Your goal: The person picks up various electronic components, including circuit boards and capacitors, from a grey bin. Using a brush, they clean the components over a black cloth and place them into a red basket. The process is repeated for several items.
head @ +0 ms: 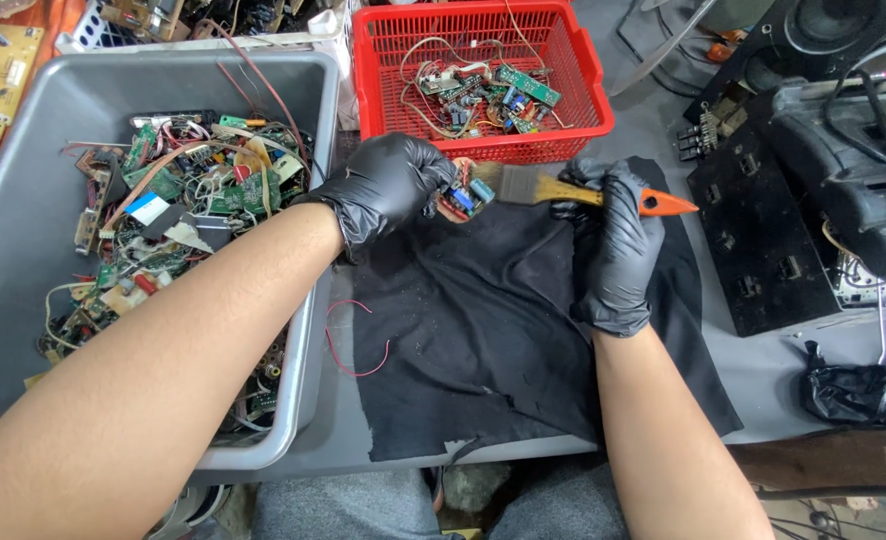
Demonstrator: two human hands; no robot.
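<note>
My left hand (388, 185), in a black glove, grips a small round circuit board (463, 195) studded with blue and red parts, held above a black cloth (493, 330). My right hand (613, 250), also in a black glove, holds a flat paintbrush (543, 187) with a wooden handle and an orange end. The bristles of the brush touch the right edge of the small board. Both hands hover just in front of a red basket (583, 90).
A grey tub (53, 110) at the left holds several circuit boards and wires. The red basket behind holds more boards. A thin red wire (348, 345) lies by the cloth. Black electronic casings (803, 200) stand at the right, a black bag (863, 390) below them.
</note>
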